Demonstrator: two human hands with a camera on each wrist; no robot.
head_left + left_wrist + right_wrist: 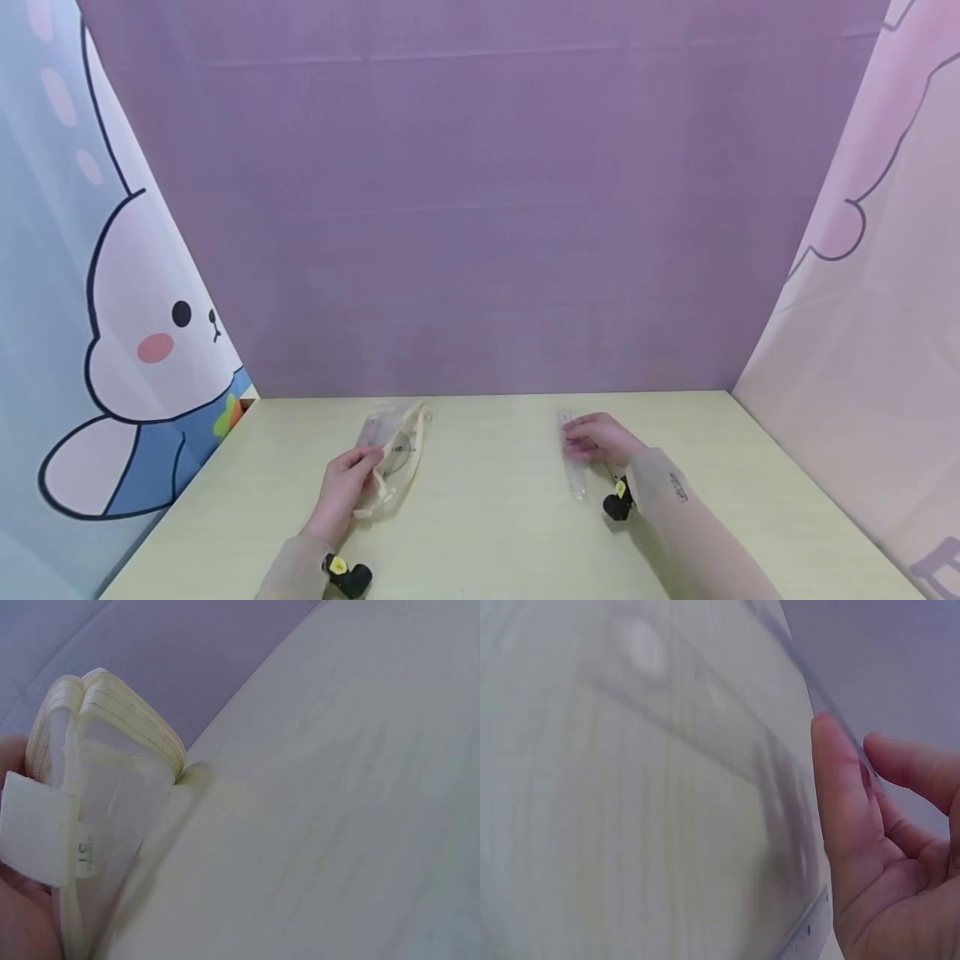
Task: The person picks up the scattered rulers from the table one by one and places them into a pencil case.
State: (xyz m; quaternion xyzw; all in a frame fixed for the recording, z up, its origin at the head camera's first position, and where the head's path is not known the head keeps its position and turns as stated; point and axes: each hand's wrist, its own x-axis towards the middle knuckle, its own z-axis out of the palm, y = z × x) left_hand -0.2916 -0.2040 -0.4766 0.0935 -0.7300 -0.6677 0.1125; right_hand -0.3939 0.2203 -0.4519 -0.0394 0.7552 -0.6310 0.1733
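Observation:
On the left of the table, my left hand (347, 483) grips the side of a see-through pouch (412, 454) with a cream zip edging, thumb on top. Through its film show a rounded clear piece with dark marks and something purplish. The left wrist view shows the pouch's zip edge (135, 712) and a white fabric tab (37, 829). Over on the right, my right hand (600, 437) pinches a clear ruler (576, 479) between thumb and fingers. In the right wrist view the ruler (810, 679) appears almost edge-on, raised over the table, with its shadow below.
The pale wood-look table (487, 517) ends at a purple cloth backdrop (487, 208). A rabbit-print cloth (161, 333) hangs along the left and a pink one (862, 358) along the right. Small black cameras (617, 504) sit on both wrists.

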